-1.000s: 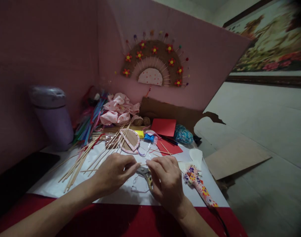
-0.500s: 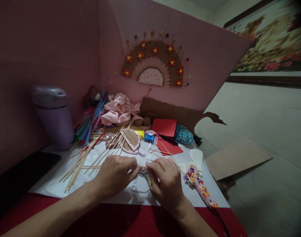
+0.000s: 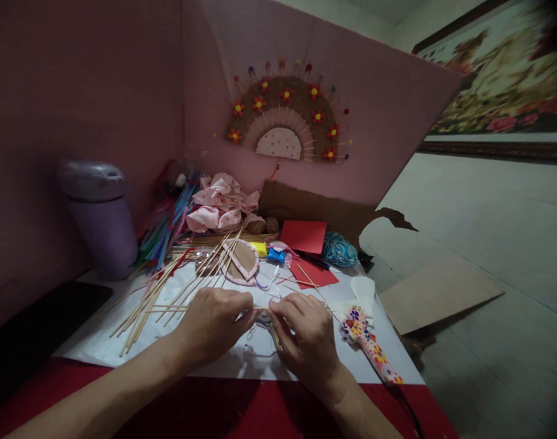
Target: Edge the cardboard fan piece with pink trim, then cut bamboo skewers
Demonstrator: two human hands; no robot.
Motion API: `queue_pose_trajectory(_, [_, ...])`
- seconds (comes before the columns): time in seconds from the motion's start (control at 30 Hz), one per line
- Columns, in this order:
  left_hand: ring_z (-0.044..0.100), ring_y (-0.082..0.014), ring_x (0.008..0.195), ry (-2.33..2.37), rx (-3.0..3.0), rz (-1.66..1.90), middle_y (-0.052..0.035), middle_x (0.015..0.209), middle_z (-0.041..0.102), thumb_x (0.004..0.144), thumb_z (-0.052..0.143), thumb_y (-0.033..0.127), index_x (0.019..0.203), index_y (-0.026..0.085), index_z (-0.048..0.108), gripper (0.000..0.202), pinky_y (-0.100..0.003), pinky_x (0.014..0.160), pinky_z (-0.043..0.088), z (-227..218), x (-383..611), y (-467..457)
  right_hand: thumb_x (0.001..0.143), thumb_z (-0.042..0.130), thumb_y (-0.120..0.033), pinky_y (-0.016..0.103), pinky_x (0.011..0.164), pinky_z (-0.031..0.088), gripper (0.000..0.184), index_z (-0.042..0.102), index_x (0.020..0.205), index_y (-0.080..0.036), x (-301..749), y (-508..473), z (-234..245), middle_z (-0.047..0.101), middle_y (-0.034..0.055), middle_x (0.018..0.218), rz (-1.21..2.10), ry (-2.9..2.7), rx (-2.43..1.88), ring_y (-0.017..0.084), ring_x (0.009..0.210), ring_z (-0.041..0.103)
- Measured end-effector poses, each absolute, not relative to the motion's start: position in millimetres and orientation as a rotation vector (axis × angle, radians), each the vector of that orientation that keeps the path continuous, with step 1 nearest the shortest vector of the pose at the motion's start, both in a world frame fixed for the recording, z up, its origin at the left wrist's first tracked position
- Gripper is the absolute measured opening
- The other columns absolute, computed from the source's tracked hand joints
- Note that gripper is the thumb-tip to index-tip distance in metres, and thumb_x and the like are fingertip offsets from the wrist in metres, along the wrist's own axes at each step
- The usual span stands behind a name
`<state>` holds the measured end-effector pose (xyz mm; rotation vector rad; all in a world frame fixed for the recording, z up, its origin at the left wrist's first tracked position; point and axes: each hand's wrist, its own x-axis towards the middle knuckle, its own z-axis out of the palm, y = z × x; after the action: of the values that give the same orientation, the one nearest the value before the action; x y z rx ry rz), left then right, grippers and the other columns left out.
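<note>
My left hand (image 3: 217,320) pinches thin wooden sticks (image 3: 166,308) between thumb and fingertips; their ends stick out to the left of it. Close beside it, my right hand (image 3: 303,326) is closed in a pinch on the same sticks, which show between the two hands. Below them on the white sheet (image 3: 223,360) lies a pair of scissors (image 3: 275,336), partly covered by my right hand. A loose bundle of similar sticks (image 3: 144,311) fans out left of my left hand. Beyond the hands rests a cardboard oval with a pink dotted rim (image 3: 251,277).
A purple tumbler (image 3: 100,219) stands at left. Behind lie pink cloth (image 3: 221,204), red paper (image 3: 303,236) and blue yarn (image 3: 340,250). A flower-patterned tool with a black cord (image 3: 372,347) lies at right. A decorated half-ring (image 3: 285,91) hangs on the pink board.
The sticks' left ends have shifted slightly and spread a little apart. Both hands keep their pinch at nearly the same place.
</note>
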<state>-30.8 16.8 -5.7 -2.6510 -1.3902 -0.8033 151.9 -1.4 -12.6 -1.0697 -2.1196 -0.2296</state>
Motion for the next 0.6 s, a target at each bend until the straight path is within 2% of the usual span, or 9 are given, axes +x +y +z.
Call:
queue_pose_trajectory(0.37, [0.058, -0.0151, 0.052, -1.511, -2.591, -0.685, -0.0017, 0.055, 0.065, 0.083, 0.05, 0.031, 0.062, 0.019, 0.062, 0.027, -0.025, 0.051, 0.027, -5.3, -29.0, 14.7, 0.087, 0.049, -0.021, 0.028, 0.063, 0.03, 0.018, 0.062, 0.075, -0.018, 145.4, -2.6, -18.1, 0.058, 0.0036, 0.066, -0.253, -2.099, -1.143, 0.017, 0.065, 0.05])
queue_pose_trajectory(0.6, [0.061, -0.0185, 0.055, -1.577, -2.544, -0.578, -0.0056, 0.059, 0.067, 0.084, 0.047, 0.032, 0.066, 0.019, 0.065, 0.029, -0.026, 0.051, 0.031, -7.0, -26.8, 15.3, 0.087, 0.05, -0.021, 0.028, 0.061, 0.028, 0.019, 0.06, 0.071, -0.018, 142.4, -3.2, -22.9, 0.057, 0.0024, 0.065, -0.315, -2.121, -1.212, 0.016, 0.064, 0.05])
